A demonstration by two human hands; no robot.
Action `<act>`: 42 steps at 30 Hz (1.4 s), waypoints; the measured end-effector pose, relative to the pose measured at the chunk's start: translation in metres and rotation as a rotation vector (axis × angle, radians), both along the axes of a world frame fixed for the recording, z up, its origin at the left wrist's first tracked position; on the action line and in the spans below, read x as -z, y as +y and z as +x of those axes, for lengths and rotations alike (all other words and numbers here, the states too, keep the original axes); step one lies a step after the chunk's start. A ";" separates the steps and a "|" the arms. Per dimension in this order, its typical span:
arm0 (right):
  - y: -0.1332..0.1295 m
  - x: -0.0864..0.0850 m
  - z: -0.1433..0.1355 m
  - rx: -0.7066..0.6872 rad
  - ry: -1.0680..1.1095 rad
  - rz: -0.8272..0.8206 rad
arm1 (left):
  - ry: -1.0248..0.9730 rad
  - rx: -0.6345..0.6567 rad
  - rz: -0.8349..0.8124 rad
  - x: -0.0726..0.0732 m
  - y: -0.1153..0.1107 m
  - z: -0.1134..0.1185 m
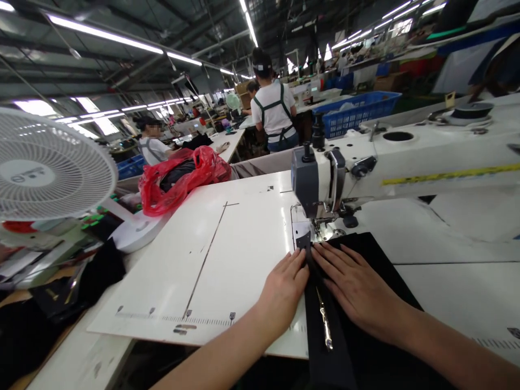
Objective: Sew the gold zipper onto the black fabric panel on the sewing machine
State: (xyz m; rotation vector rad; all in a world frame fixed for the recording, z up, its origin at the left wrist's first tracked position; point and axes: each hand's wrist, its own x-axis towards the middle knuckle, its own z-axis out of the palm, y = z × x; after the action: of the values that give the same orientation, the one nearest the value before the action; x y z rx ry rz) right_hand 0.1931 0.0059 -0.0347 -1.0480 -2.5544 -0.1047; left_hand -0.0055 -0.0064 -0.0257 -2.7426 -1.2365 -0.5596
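Black fabric (382,271) lies on the white sewing table, its far edge by the needle area of a sewing machine (317,184). A zipper with a shiny metal pull (325,325) runs along a black strip that hangs towards me. My left hand (284,287) rests at the strip's left edge, fingertips pressed together near the presser foot; whether they pinch the cloth is hidden. Flat on the fabric, to the right of the zipper, lies my right hand (357,281) with its fingers stretched out. Both hands are just in front of the needle area.
A white fan (52,168) stands at the left, beside a red plastic bag (182,179) on the table's back edge. Black cloth pieces (97,276) lie at the far left. Beyond the table are a blue basket (353,114) and a person (272,108) seen from behind.
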 end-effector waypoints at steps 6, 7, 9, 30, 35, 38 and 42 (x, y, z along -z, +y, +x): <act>-0.005 -0.002 -0.006 0.044 0.083 -0.100 | 0.004 0.002 0.032 0.006 0.000 -0.001; -0.005 -0.003 -0.006 0.044 0.102 -0.112 | 0.001 0.010 0.034 0.006 0.000 -0.002; -0.006 -0.002 -0.006 0.045 0.125 -0.131 | -0.004 0.018 0.035 0.007 0.001 -0.003; -0.009 0.008 -0.004 0.051 0.193 -0.048 | 0.021 -0.008 -0.034 0.007 0.002 -0.001; -0.006 0.009 -0.001 0.021 0.133 0.023 | -0.108 -0.015 -0.030 0.010 0.002 0.000; -0.004 0.008 0.000 -0.005 0.073 0.066 | -0.141 -0.030 0.023 0.011 0.002 0.001; -0.001 0.008 0.001 -0.031 0.014 0.111 | -0.156 -0.091 0.044 0.009 0.000 0.004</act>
State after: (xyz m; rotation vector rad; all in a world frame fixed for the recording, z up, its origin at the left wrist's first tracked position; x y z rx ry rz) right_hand 0.1939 0.0045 -0.0431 -0.9635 -2.5198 -0.2271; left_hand -0.0012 -0.0062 -0.0347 -2.6348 -1.3561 -0.7939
